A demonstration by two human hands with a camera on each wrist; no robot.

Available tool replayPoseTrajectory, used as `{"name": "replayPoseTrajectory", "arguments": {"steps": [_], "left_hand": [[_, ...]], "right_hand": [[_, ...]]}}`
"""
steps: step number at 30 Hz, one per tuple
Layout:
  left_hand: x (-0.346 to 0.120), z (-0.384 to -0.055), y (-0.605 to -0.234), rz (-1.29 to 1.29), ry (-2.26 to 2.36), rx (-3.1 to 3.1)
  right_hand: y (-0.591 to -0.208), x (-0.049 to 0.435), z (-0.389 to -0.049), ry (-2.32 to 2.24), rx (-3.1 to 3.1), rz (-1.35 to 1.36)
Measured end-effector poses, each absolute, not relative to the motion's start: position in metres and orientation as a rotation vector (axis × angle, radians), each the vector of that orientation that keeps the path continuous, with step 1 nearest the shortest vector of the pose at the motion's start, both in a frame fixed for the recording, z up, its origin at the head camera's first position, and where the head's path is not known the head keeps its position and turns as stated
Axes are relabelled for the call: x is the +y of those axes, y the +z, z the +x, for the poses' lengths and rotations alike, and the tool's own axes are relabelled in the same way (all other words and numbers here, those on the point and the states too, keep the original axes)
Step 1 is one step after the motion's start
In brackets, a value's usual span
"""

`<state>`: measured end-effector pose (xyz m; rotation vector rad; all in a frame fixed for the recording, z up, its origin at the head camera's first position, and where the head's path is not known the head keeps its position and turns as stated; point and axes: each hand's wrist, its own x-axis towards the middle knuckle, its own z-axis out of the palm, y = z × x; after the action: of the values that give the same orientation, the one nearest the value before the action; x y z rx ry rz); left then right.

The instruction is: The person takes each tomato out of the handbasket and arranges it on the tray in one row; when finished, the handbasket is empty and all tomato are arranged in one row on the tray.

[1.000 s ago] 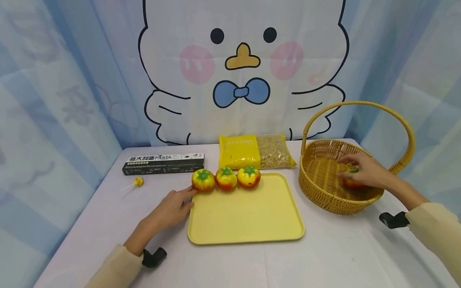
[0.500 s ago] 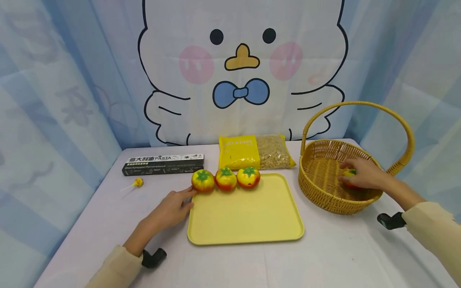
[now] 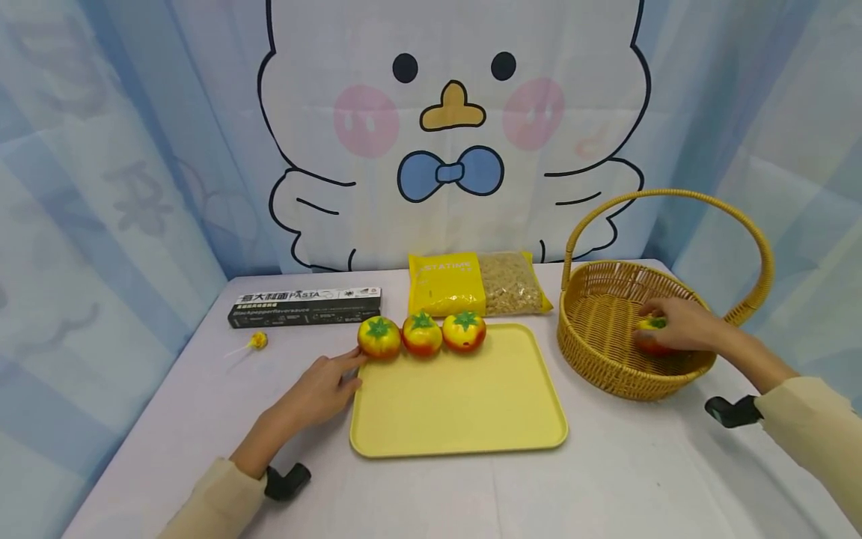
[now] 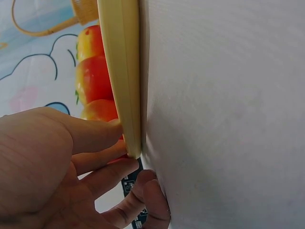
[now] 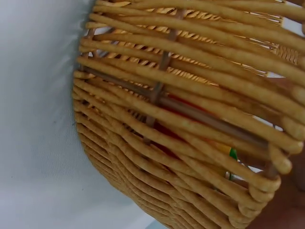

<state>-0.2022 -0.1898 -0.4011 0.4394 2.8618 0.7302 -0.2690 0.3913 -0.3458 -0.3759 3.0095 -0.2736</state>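
Inside the wicker basket (image 3: 587, 365) at the right, my right hand (image 3: 690, 327) grips a red and yellow toy tomato (image 3: 648, 346) with a green leafy top. The right wrist view is mostly basket weave (image 5: 124, 157), with the tomato's red glimpsed through gaps. My left hand (image 3: 319, 389) rests at the left edge of the yellow tray (image 3: 461, 408), fingers extended and fingertips against its rim (image 4: 125, 81). Three similar toy tomatoes, a left one (image 3: 380, 339), a middle one (image 3: 423, 336) and a right one (image 3: 465, 333), sit in a row along the tray's far edge.
Behind the tray lies a yellow pasta bag (image 3: 480, 284). A black pasta box (image 3: 306, 308) is at the back left, with a yellow lollipop (image 3: 258, 341) in front of it. The basket's tall handle (image 3: 673, 193) arches up at the right.
My right hand has settled slightly further round the tomato in the basket, its fingers drawing closer about it. My left hand, the tray and the row of tomatoes stay as they were.
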Motion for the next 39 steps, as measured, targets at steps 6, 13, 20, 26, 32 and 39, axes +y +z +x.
{"name": "replayPoseTrajectory", "arguments": {"steps": [6,13,20,26,32,39], "left_hand": [[-0.189,-0.202,-0.4,0.441,0.725,2.857],[-0.189,-0.203,-0.401,0.449,0.712,2.87],[-0.189,-0.202,-0.401,0.436,0.713,2.867],[-0.189,-0.202,-0.401,0.43,0.712,2.86],[-0.189,-0.202,-0.401,0.419,0.709,2.857],[-0.188,-0.201,-0.4,0.419,0.702,2.857]], "right_hand": [[-0.342,0.39,-0.265,-0.327,2.967,-0.361],[-0.337,0.392,-0.262,-0.352,2.893,-0.411],[-0.331,0.394,-0.255,-0.393,2.803,-0.469],[-0.328,0.396,-0.252,-0.409,2.758,-0.471],[-0.332,0.395,-0.251,-0.425,2.78,-0.499],[-0.334,0.393,-0.25,-0.45,2.85,-0.493]]}}
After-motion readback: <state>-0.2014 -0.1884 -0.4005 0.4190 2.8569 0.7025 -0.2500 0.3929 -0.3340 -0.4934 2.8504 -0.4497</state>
